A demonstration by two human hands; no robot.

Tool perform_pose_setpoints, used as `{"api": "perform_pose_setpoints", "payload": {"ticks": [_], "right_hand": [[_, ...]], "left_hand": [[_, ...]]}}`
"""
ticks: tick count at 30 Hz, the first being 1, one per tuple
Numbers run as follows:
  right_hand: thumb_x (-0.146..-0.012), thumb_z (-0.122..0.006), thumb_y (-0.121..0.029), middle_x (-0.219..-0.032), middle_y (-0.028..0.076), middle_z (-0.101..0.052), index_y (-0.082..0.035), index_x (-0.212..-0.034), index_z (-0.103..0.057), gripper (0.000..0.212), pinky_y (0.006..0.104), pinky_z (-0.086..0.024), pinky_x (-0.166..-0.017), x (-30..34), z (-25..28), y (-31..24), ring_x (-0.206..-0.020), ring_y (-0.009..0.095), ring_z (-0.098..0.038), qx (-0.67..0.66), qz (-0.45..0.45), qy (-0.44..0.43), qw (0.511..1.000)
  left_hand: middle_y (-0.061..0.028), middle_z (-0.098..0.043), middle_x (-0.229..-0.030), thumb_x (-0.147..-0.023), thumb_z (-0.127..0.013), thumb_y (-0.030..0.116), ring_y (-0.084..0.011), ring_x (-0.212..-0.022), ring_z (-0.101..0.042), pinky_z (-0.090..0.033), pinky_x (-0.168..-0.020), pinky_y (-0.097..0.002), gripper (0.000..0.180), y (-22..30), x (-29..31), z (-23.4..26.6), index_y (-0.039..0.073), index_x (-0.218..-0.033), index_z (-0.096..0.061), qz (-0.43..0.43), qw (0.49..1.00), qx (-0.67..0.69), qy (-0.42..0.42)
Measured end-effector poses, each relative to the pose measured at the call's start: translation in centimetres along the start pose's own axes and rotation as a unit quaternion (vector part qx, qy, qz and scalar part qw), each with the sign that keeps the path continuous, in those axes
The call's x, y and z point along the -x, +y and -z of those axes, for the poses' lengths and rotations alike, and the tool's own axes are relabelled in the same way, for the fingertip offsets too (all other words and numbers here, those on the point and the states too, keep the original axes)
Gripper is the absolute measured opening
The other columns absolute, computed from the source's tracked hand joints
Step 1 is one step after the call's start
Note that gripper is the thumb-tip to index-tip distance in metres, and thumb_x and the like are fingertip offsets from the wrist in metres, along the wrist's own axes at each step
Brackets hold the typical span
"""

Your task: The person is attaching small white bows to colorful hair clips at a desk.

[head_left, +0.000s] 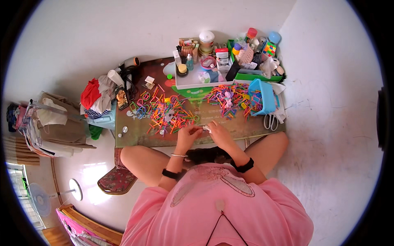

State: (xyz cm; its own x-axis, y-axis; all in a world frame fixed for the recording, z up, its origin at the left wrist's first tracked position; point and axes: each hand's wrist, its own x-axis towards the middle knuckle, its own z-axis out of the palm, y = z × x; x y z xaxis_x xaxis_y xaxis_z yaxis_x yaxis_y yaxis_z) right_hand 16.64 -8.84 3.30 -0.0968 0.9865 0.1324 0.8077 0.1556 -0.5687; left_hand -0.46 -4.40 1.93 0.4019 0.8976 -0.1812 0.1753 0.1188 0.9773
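Both my hands meet over the table's near edge. My left hand (pixel 189 136) is closed, its fingertips pinched against a small white piece (pixel 207 128); the exact kind of this piece is too small to tell. From the other side my right hand (pixel 220 134) has thumb and fingers closed on the same piece. Just beyond my left hand lies a loose heap of colourful plastic sticks (pixel 166 117). Another heap of sticks (pixel 223 96) spreads farther right, with a small purple figure (pixel 228 100) among them. A light-blue basket (pixel 267 98) lies tipped beside that heap.
A white tray (pixel 193 87) of bottles and jars stands at the back, beside a crowded green box (pixel 256 77). Scissors (pixel 271 122) lie at the right edge. Folded clothes (pixel 98 96) and a hair dryer (pixel 130 62) are at the left. A chair (pixel 117 180) stands lower left.
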Motion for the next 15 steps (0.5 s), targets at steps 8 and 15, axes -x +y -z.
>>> {"api": "perform_pose_setpoints", "payload": {"ticks": [8, 15], "right_hand": [[-0.087, -0.056, -0.022, -0.078, 0.012, -0.062, 0.001, -0.090, -0.059, 0.023, 0.0345, -0.041, -0.057, -0.3, 0.7, 0.4, -0.066, 0.022, -0.057, -0.256, -0.209, 0.023, 0.943], [-0.084, -0.059, -0.013, -0.075, 0.006, -0.064, -0.003, -0.100, -0.064, 0.020, 0.0261, -0.043, -0.060, -0.3, 0.4, -1.1, -0.067, 0.012, -0.056, -0.394, -0.164, -0.019, 0.904]], "left_hand": [[-0.0025, -0.063, -0.075, -0.085, -0.062, 0.010, -0.0073, -0.068, -0.059, -0.047, -0.061, -0.0201, 0.011, 1.1, 0.4, 0.2, 0.000, -0.090, -0.061, 0.037, 0.993, 0.099, 0.044], [-0.0023, -0.063, -0.077, -0.085, -0.061, 0.009, -0.0074, -0.070, -0.059, -0.047, -0.061, -0.0199, 0.012, 1.8, 0.7, -0.3, -0.001, -0.092, -0.060, 0.009, 0.993, 0.110, 0.042]]}}
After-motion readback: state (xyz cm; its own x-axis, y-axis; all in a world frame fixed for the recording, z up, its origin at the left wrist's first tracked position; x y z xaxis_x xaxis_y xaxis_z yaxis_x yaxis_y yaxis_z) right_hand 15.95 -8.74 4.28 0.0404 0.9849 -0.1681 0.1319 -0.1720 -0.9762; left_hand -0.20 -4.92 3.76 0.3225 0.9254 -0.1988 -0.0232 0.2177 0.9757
